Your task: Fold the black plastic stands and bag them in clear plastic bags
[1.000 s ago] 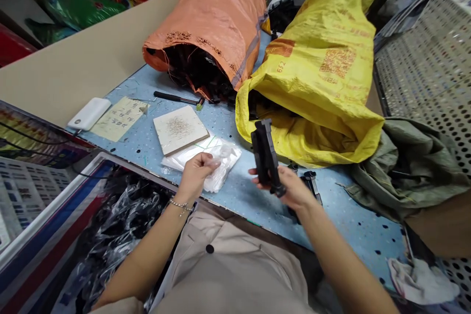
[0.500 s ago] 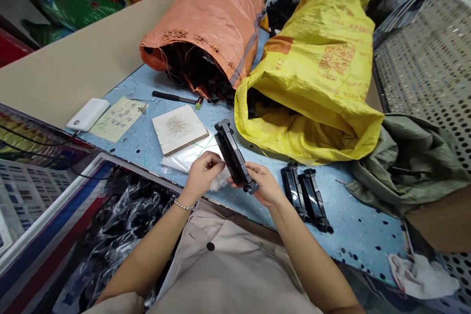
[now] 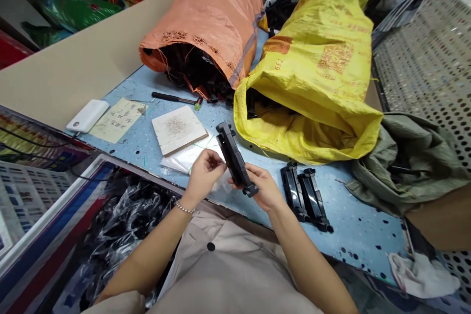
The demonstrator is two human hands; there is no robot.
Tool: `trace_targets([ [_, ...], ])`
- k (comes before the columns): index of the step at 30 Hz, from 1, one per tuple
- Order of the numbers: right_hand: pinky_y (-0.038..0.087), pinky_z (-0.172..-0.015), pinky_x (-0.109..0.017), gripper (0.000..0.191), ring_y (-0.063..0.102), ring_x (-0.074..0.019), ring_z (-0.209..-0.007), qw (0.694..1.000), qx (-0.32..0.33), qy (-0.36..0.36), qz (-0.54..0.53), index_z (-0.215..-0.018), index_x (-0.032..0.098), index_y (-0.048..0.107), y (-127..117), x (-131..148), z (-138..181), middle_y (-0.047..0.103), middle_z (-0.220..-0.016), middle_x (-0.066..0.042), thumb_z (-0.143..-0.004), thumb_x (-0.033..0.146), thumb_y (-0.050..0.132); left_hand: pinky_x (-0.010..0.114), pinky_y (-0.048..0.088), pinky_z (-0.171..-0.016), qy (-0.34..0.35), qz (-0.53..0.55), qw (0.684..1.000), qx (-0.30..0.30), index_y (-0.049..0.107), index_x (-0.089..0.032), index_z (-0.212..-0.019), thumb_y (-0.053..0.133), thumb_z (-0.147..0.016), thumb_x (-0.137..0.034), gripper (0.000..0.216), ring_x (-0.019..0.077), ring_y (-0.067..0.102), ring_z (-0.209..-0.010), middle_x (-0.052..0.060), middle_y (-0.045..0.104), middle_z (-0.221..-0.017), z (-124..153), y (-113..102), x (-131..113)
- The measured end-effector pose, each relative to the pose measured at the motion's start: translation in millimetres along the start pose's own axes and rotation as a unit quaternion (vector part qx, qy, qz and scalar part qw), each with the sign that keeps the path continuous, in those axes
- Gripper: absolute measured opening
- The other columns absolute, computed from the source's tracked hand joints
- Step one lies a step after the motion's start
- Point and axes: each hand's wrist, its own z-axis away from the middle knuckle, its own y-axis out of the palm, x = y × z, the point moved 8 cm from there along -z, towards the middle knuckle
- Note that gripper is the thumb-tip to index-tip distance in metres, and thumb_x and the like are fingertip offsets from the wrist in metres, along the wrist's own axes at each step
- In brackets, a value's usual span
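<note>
My right hand (image 3: 264,186) is wrapped round the lower end of a long black plastic bracket (image 3: 235,157) with knobbed ends, which leans up and to the left. To its left, my left hand (image 3: 204,172) is closed in a pinch on a clear plastic bag (image 3: 220,185), partly hidden by the fingers. Two similar black brackets, a left one (image 3: 294,191) and a right one (image 3: 314,200), lie side by side on the table, right of my right hand. Beyond my left hand, a stack of clear bags (image 3: 175,163) lies partly under a pale square board (image 3: 178,129).
An orange sack (image 3: 217,5) and a yellow sack (image 3: 327,68) lie with their mouths toward me, black parts inside. A small hammer (image 3: 174,98), a handwritten note (image 3: 119,118) and a white device (image 3: 88,115) are at left. A crate of bagged black pieces (image 3: 128,221) stands below the table edge.
The bracket in my right hand has turned slightly and shifted a little to the right. My left hand stays close by, with less of the clear bag showing beneath it.
</note>
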Motion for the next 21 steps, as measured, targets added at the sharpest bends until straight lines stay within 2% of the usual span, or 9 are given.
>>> trace_targets([
  [2,0.060,-0.064,-0.029,0.032,0.073,-0.0213,-0.073,1.000,-0.010,0.001,0.001,-0.087,0.015,0.073,-2.9,0.2,-0.3,0.074,-0.077,-0.006,-0.070,0.041,0.080,0.024,0.045,-0.064,-0.010,0.032,0.999,-0.009,0.049,-0.020,-0.079,0.065,-0.070,-0.020,0.018,0.0113,0.055,-0.066,-0.002,0.058,-0.074,-0.3,-4.0,0.8],
  [4,0.060,-0.063,-0.028,0.029,0.073,-0.0214,-0.074,1.000,-0.008,0.008,0.000,-0.083,0.016,0.073,-6.1,0.0,-0.1,0.074,-0.076,-0.006,-0.071,0.041,0.080,0.026,0.047,-0.069,0.008,0.005,1.000,0.009,0.052,-0.019,-0.077,0.059,-0.070,-0.015,0.011,0.0141,0.059,-0.075,0.001,0.063,-0.080,-2.1,-7.7,-4.0],
  [5,0.060,-0.063,-0.028,0.028,0.073,-0.0213,-0.074,1.000,-0.005,0.010,-0.001,-0.082,0.016,0.073,-7.8,0.1,0.1,0.074,-0.075,-0.006,-0.072,0.041,0.079,0.028,0.048,-0.073,0.023,-0.036,0.998,0.040,0.056,-0.019,-0.077,0.055,-0.069,-0.012,0.010,0.0159,0.061,-0.081,0.003,0.065,-0.085,-2.9,-6.7,-7.4],
  [8,0.059,-0.063,-0.028,0.026,0.073,-0.0208,-0.073,1.000,-0.010,0.005,-0.006,-0.082,0.016,0.072,-14.2,2.5,1.3,0.075,-0.077,-0.006,-0.073,0.040,0.078,0.035,0.047,-0.088,0.056,-0.185,0.969,0.153,0.069,-0.020,-0.082,0.044,-0.066,-0.005,0.033,0.0202,0.063,-0.094,0.005,0.070,-0.096,-1.9,0.6,-13.3],
  [10,0.059,-0.062,-0.028,0.025,0.073,-0.0211,-0.074,1.000,-0.016,-0.005,-0.012,-0.080,0.017,0.071,-17.7,5.3,2.3,0.075,-0.077,-0.006,-0.072,0.039,0.079,0.037,0.047,-0.092,0.064,-0.228,0.950,0.202,0.074,-0.022,-0.087,0.041,-0.065,-0.004,0.043,0.0210,0.063,-0.098,0.005,0.071,-0.101,-0.4,3.7,-14.3],
  [12,0.059,-0.062,-0.028,0.024,0.072,-0.0211,-0.074,1.000,-0.016,-0.016,-0.017,-0.077,0.017,0.071,-18.0,9.7,3.0,0.075,-0.077,-0.007,-0.072,0.039,0.079,0.035,0.049,-0.088,0.053,-0.221,0.938,0.261,0.075,-0.022,-0.089,0.043,-0.064,-0.005,0.044,0.0211,0.064,-0.096,0.005,0.071,-0.102,2.4,10.1,-12.0],
  [14,0.059,-0.063,-0.029,0.024,0.072,-0.0206,-0.073,0.999,-0.004,-0.029,-0.014,-0.078,0.017,0.071,-14.1,16.5,3.1,0.074,-0.077,-0.007,-0.071,0.038,0.079,0.031,0.051,-0.075,0.013,-0.188,0.931,0.312,0.075,-0.021,-0.087,0.045,-0.063,-0.007,0.041,0.0198,0.065,-0.083,0.004,0.072,-0.093,4.9,16.2,-6.0],
  [17,0.059,-0.064,-0.031,0.025,0.071,-0.0207,-0.073,0.998,0.027,-0.054,0.014,-0.083,0.018,0.072,-2.0,30.8,1.9,0.074,-0.078,-0.007,-0.073,0.039,0.078,0.028,0.050,-0.065,-0.022,-0.146,0.945,0.293,0.074,-0.019,-0.079,0.048,-0.063,-0.010,0.032,0.0184,0.064,-0.072,0.004,0.072,-0.084,-1.9,12.9,-3.9],
  [21,0.058,-0.064,-0.031,0.031,0.070,-0.0192,-0.069,0.993,0.071,-0.074,0.063,-0.091,0.017,0.072,17.0,44.3,-2.2,0.072,-0.080,-0.007,-0.074,0.043,0.076,0.032,0.051,-0.076,0.018,-0.172,0.951,0.257,0.075,-0.021,-0.076,0.054,-0.063,-0.010,0.027,0.0221,0.065,-0.083,0.004,0.073,-0.085,-18.0,5.2,-13.5],
])
